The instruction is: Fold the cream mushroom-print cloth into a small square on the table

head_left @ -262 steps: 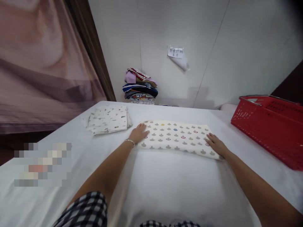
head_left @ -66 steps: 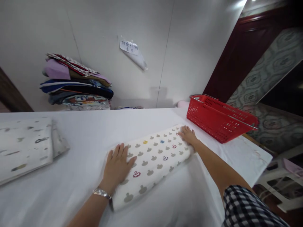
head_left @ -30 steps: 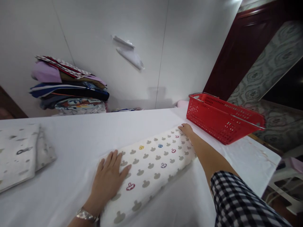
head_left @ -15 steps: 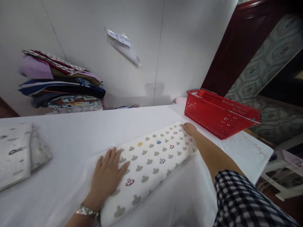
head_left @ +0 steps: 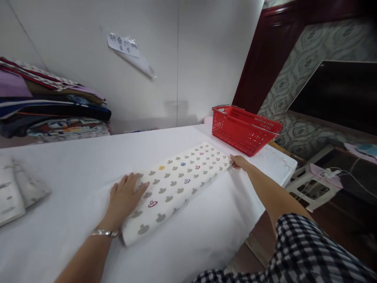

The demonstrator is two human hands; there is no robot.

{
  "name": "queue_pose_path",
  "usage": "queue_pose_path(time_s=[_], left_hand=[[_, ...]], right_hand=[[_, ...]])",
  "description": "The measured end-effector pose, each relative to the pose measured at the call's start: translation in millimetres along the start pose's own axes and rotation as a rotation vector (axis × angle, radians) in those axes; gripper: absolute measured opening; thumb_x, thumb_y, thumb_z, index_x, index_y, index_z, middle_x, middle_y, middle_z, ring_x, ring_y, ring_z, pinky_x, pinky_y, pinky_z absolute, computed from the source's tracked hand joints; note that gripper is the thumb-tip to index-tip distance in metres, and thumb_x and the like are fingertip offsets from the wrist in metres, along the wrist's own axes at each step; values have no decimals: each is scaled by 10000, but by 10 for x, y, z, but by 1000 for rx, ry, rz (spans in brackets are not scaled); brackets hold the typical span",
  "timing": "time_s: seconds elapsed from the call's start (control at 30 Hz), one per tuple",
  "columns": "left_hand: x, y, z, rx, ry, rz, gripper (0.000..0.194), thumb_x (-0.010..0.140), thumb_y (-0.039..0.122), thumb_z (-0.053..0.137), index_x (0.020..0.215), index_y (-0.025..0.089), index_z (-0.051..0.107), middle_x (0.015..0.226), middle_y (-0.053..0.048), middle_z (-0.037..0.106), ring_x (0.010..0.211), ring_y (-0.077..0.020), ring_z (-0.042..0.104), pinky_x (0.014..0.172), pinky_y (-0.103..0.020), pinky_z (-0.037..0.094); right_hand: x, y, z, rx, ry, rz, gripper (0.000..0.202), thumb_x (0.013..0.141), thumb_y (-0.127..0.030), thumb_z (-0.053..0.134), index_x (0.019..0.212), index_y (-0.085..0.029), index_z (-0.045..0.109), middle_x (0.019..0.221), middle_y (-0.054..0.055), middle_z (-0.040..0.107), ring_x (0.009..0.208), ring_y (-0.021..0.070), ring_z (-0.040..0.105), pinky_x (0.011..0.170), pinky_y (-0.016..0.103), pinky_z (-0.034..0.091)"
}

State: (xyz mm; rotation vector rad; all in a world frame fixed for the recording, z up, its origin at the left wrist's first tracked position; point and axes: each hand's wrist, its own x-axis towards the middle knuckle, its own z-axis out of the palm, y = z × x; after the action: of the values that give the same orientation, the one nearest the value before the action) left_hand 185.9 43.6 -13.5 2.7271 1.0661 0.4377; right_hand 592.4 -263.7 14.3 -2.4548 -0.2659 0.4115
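A long folded white cloth [head_left: 173, 182] printed with grey mushroom-like shapes and a few coloured ones lies slantwise on the white-covered table [head_left: 200, 224]. My left hand [head_left: 125, 198] rests flat on its left end, fingers spread. At the right end, my right hand [head_left: 239, 162] has its fingers closed on the cloth's near corner; the fingertips are partly hidden. Another folded white cloth with grey prints [head_left: 11, 192] lies at the table's left, cut off by the view.
A red plastic basket [head_left: 241, 131] with metal handles stands at the table's back right. Behind the table at left is a stack of folded fabrics [head_left: 55, 110]. A labelled plastic sleeve [head_left: 129, 53] hangs on the wall. A stool [head_left: 315, 181] stands beyond the right edge.
My right hand has moved from the cloth's far right corner to its near right corner. My left hand stays on the left end. The view has turned right.
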Motion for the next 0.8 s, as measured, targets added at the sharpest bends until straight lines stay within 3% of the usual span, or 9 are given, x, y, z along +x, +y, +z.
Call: queue_pose_path(time_s=[0.07,0.13,0.27,0.33,0.43,0.57,0.7,0.8], left_hand=[[-57,49,-73,-66,-27,-22,631,874,545,232,1345,160,399,1428,-117,353,1342,-284,254,1070,-515,210],[-208,151,-146,-92,-60,44,614,877,542,259,1350,177,398,1428,-102,358,1348,-276,243,1078,-508,202],[-670,386,-194,-33,-145,393,658,806,547,445,1381,241,350,1436,-68,346,1334,-272,279,1086,-483,215],[-849,431,-167,15,-140,501,632,806,483,470,1385,265,338,1438,-52,342,1324,-260,303,1083,-471,236],[-953,374,-118,74,-91,527,539,829,300,414,1364,248,380,1415,-41,381,1307,-229,342,1078,-440,274],[-942,225,-109,118,-76,541,628,754,75,330,1351,254,403,1406,-1,392,1310,-191,336,1080,-410,286],[-985,148,-159,137,-94,546,699,723,14,295,1362,286,379,1414,37,372,1326,-184,304,1092,-427,262],[-1032,156,-217,130,-148,538,722,698,12,307,1375,257,357,1429,22,346,1340,-195,273,1097,-447,248]], right_hand=[[-13,-17,9,56,-31,35,375,891,-441,446,869,-101,604,599,79,637,534,152,616,510,237,502],[-7,-37,26,95,-58,58,333,868,-415,502,875,-96,596,601,80,635,537,159,621,512,246,510],[21,-52,83,136,-76,43,272,817,-358,589,894,-98,598,677,88,651,579,162,632,533,245,523],[36,-38,101,148,-45,8,251,813,-319,593,963,-118,592,773,87,664,620,152,635,547,233,524],[56,9,84,139,33,-38,258,844,-267,532,1070,-150,573,907,91,660,680,144,636,556,225,524],[48,114,40,56,102,-66,320,829,-256,534,1121,-132,567,945,102,656,668,155,634,535,235,515],[-31,265,48,-80,124,-142,356,835,-306,513,1140,-130,565,926,81,665,692,161,632,590,242,504],[-114,342,44,-228,147,-208,349,818,-319,525,1099,-125,599,933,95,663,831,215,626,718,293,489]])
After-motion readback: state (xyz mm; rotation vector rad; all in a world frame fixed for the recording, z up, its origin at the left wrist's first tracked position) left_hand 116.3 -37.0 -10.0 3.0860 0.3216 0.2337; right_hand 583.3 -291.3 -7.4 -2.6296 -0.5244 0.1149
